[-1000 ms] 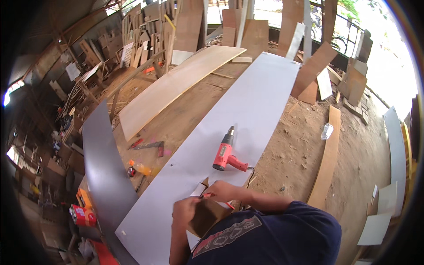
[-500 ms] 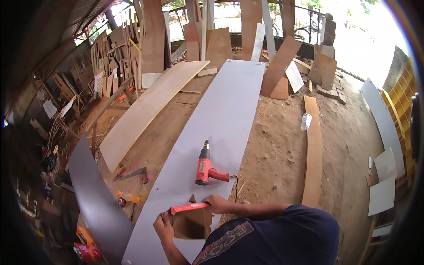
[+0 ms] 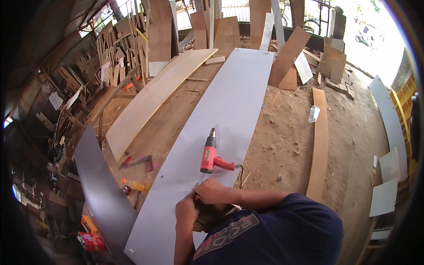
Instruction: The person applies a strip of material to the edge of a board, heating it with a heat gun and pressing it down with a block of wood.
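My left hand (image 3: 186, 209) and my right hand (image 3: 210, 191) are closed together over a red tool (image 3: 197, 197), mostly hidden by my fingers. Under them is a brown piece (image 3: 215, 212), partly covered by my arms and shirt. It rests on a long pale grey panel (image 3: 212, 101). Just beyond my hands lies a red and black heat gun (image 3: 213, 157) on its side, its cord curving off the panel's right edge.
A dark panel (image 3: 99, 181), wood board (image 3: 157, 97), square (image 3: 139, 161), bottle (image 3: 134, 184) and red can (image 3: 90, 240) are left. Right are a narrow plank (image 3: 319, 145) on dirt and leaning sheets (image 3: 383, 196). Stacked offcuts (image 3: 110, 62) stand at the back.
My hands have drawn close together; the red tool, held out lengthwise between them half a second ago, is now mostly covered. The view has shifted, and the heat gun stays where it was.
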{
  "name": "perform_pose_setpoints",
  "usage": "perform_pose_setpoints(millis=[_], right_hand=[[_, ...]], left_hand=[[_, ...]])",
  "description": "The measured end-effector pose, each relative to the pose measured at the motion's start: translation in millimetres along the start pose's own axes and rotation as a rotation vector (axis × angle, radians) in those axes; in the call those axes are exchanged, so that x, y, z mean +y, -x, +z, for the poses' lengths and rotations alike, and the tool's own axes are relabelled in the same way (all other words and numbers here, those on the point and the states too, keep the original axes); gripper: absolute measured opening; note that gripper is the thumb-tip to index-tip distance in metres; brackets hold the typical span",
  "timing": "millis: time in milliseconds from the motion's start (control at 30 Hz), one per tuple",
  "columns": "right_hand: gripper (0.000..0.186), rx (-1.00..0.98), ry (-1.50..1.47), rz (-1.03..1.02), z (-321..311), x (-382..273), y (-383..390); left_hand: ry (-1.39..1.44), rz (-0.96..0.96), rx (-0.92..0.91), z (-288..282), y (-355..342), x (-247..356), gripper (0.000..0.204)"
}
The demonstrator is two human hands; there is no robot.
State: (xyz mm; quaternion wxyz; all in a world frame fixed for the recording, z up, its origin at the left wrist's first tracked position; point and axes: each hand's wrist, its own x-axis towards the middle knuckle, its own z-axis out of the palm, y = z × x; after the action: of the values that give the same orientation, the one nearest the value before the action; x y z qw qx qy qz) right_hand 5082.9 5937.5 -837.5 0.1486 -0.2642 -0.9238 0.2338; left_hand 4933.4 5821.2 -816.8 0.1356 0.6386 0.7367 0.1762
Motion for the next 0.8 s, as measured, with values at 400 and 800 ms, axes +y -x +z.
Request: perform_pose_setpoints(millis=[400,800], right_hand=[[0.018,-0.223,-0.583,-0.314,-1.4,53.3,1.4],[0.039,-0.303,-0.488,-0.03,-5.8,38.5,16.4]], left_hand=[[0.616,-0.056,-0.052,-17.0,7.4,-18.5,0.035],[0.534,-0.163,0.116,2.9,6.7,-20.1,0.032]])
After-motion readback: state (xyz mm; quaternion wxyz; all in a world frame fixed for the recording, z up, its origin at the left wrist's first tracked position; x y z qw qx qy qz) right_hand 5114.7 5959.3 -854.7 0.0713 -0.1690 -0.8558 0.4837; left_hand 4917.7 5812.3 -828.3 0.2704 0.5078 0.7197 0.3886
